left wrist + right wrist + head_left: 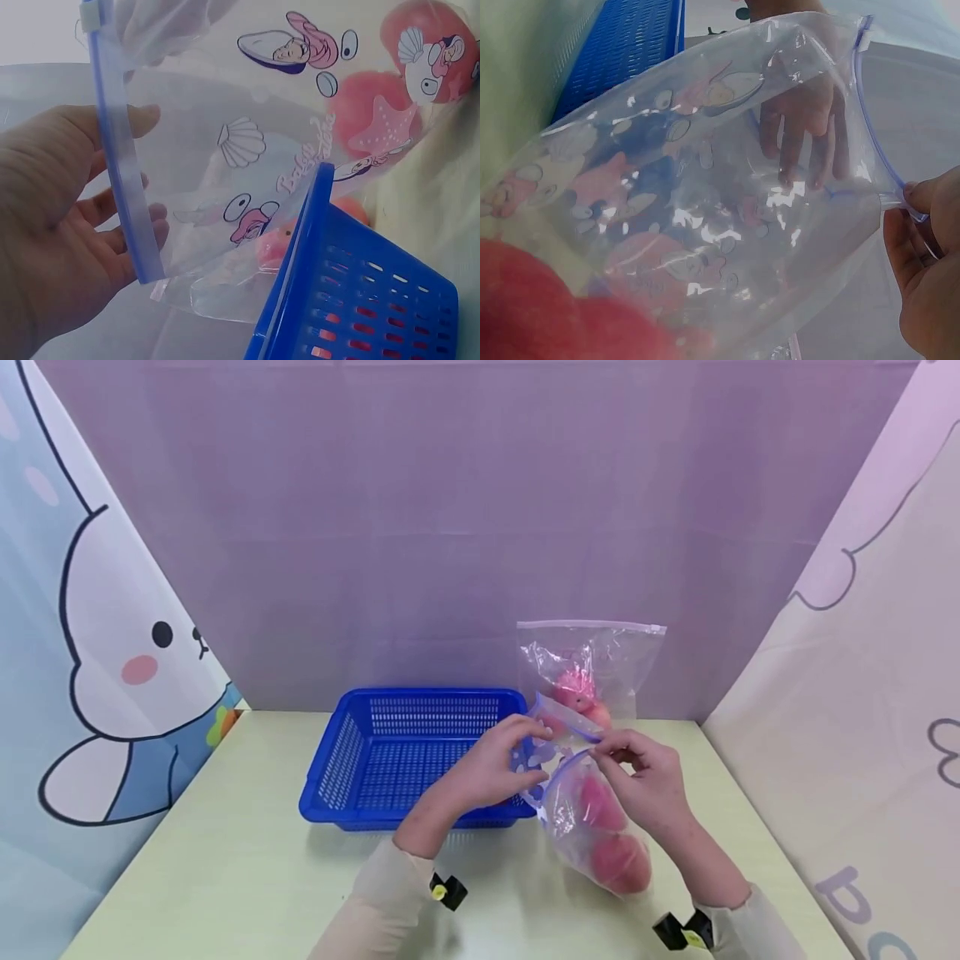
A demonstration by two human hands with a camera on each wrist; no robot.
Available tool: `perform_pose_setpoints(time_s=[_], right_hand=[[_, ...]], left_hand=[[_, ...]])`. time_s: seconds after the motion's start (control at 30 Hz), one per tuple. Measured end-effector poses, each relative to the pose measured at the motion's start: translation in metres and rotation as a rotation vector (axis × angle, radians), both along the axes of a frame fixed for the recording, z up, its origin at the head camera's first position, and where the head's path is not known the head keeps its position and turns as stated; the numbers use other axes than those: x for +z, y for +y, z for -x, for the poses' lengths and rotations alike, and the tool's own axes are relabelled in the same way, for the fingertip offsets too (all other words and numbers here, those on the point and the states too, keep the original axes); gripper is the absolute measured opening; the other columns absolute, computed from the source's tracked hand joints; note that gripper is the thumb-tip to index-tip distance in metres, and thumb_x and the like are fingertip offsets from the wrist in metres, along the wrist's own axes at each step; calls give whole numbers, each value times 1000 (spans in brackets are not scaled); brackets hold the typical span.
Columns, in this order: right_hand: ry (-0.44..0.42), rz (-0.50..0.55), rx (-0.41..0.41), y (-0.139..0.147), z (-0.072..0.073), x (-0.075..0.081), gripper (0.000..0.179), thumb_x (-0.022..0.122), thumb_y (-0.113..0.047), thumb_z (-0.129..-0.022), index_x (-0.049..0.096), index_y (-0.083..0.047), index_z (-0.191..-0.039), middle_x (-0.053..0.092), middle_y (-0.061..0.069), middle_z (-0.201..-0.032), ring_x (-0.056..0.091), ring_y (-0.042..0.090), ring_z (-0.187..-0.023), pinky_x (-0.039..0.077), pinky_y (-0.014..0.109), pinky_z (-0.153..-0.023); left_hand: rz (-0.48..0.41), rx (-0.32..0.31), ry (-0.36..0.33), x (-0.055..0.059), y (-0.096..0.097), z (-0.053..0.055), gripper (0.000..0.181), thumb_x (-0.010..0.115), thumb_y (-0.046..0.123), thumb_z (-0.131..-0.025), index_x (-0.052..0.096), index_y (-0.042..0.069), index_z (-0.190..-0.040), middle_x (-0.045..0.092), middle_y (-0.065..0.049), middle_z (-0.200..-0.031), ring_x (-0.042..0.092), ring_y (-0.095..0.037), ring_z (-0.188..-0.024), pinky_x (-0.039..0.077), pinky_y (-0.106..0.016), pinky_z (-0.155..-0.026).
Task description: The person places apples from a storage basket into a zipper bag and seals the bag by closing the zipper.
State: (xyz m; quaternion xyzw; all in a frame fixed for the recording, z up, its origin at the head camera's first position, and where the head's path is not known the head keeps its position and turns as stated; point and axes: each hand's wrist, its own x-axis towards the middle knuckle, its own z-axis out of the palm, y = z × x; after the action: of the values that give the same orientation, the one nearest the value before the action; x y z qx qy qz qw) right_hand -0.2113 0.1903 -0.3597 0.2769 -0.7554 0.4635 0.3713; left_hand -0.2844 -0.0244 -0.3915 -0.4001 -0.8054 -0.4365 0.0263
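Observation:
A clear zip bag (562,814) with a blue-purple zip edge and printed shells and starfish leans at the basket's right, its mouth spread apart. Inside lie round pink-red things (620,862) of unclear kind; their red surface (525,307) looms near in the right wrist view. My right hand (652,781) pinches one side of the zip edge between thumb and fingers. At the other side of the mouth is my left hand (491,764). Its fingers (795,142) show through the plastic, fairly straight and spread, around the zip edge (124,180) without a visible pinch.
A blue plastic basket (352,814) with slotted walls stands left of the bag on the pale table (247,860). Behind, a second clear zip bag (622,652) stands upright with a pink tufted toy (577,689) in it. A purple-grey backdrop (420,527) closes the rear.

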Motion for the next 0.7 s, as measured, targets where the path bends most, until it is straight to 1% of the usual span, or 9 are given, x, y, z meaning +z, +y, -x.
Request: perform_pose_setpoints(time_s=[0.1,0.17,0.23,0.33,0.4,0.47,0.5,0.57,0.7], right_hand=[[-17,11,-19,2,-1,1,25,67,28,-69,66,6,-80,67,18,-74,60,4,-67,51,13,-63],[-25,15,-30,2,-3,3,24,67,28,-69,66,7,-80,66,18,-74,59,4,-66,50,13,-62],[-30,23,-30,2,-3,3,23,67,28,-70,66,7,-80,66,17,-75,59,4,-66,50,13,-62],[-33,31,-22,2,-4,4,23,66,28,-70,66,7,-80,66,18,-75,59,4,-67,50,13,-63],[-36,38,-21,3,-4,4,23,66,28,-70,66,7,-80,66,18,-75,59,4,-67,50,13,-63],[-44,39,-22,3,-4,4,23,66,28,-70,66,8,-80,66,18,-75,59,5,-67,51,14,-63],[-47,38,-20,3,-4,4,21,66,27,-71,66,8,-81,66,18,-75,59,5,-67,51,14,-63],[-52,39,-18,3,-4,4,21,66,27,-72,66,8,-81,66,18,-74,59,6,-67,51,14,-63],[-61,42,-15,3,-5,2,21,65,27,-72,66,7,-80,66,17,-74,59,6,-67,51,14,-63]], left_hand=[[-31,-10,-11,-2,-3,2,36,74,18,-88,62,17,-122,57,1,-118,54,-19,-97,54,-33,-77],[-66,-16,-33,-3,-4,3,29,72,17,-90,65,19,-118,59,1,-116,54,-17,-97,53,-36,-82],[-107,-16,-53,-4,-7,4,23,70,15,-91,67,20,-113,61,2,-112,56,-16,-96,53,-37,-84],[-143,-7,-79,-2,-12,5,20,68,14,-92,67,14,-112,63,0,-107,57,-16,-93,53,-37,-79],[-139,3,-82,-1,-15,6,20,67,15,-93,67,11,-112,64,2,-102,57,-14,-89,53,-33,-74],[-128,11,-81,1,-18,7,19,67,17,-93,66,10,-111,63,4,-97,57,-13,-86,52,-32,-69],[-122,13,-80,1,-19,8,18,67,18,-93,67,12,-110,63,3,-95,56,-13,-84,51,-31,-67],[-120,17,-80,2,-21,11,14,66,21,-94,68,14,-106,62,7,-91,56,-14,-79,50,-30,-63],[-147,8,-95,4,-27,20,10,66,23,-94,71,15,-98,64,7,-86,55,-16,-72,48,-29,-58]])
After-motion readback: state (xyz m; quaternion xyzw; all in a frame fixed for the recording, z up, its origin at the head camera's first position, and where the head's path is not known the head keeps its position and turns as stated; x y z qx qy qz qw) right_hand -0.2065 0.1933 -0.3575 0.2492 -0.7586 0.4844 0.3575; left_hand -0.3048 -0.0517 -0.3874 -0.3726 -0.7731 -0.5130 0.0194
